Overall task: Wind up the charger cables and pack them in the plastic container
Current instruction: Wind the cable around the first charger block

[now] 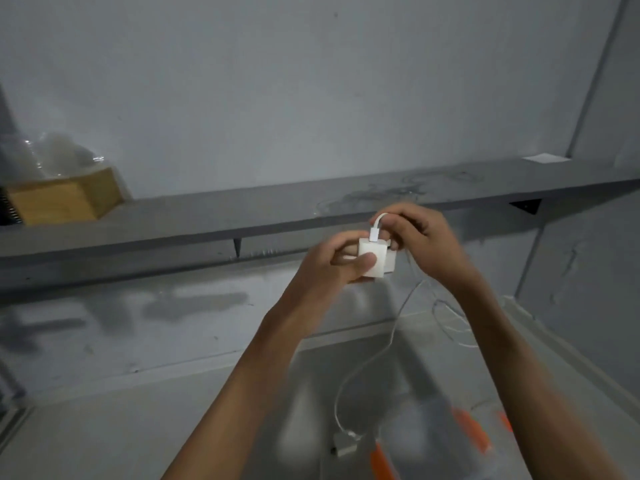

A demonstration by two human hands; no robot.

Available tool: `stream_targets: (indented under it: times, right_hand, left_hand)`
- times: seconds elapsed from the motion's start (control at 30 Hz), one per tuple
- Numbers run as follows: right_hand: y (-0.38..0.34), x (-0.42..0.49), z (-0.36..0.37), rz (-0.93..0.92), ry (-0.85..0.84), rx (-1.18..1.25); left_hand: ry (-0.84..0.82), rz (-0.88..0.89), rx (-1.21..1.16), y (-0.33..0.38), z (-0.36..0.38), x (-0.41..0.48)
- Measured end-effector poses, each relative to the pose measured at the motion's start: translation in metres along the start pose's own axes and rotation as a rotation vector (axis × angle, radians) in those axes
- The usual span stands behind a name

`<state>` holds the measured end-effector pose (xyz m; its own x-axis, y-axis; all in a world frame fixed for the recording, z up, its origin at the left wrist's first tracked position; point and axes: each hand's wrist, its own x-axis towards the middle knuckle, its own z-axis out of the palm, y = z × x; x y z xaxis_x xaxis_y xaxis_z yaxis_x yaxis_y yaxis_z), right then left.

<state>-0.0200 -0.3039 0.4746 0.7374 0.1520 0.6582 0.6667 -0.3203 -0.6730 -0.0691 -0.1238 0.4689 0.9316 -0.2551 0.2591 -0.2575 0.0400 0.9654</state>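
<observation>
My left hand grips a white charger block, held up in front of the shelf. A short white plug sticks up from the block's top. My right hand pinches the white cable right at that plug. The cable hangs down in a long loose curve to a connector lying on the grey surface. More thin cable loops dangle under my right wrist. A clear plastic container with orange clips stands at the bottom right, blurred.
A grey shelf runs across the wall behind my hands. On its left end sits a wooden hexagonal box with clear plastic bags above it. A white paper piece lies at the shelf's right end.
</observation>
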Motion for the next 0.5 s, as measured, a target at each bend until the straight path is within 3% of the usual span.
stream_targets:
  times: [0.13,0.27,0.4,0.5]
  right_hand:
    - [0.010,0.004,-0.031,0.073,0.092,0.153]
    - [0.047,-0.012,-0.043,0.248,0.148,0.404]
    - [0.088,-0.048,-0.060,0.343,0.020,0.504]
    - [0.096,-0.080,-0.083,0.219,-0.095,0.465]
  left_hand:
    - [-0.088,-0.003,-0.162,0.015,0.043,0.020]
    - [0.047,0.014,-0.237,0.028,0.090,0.049]
    - [0.240,0.020,-0.270,0.025,0.117,0.078]
    - [0.346,-0.015,-0.268,0.012,0.135,0.091]
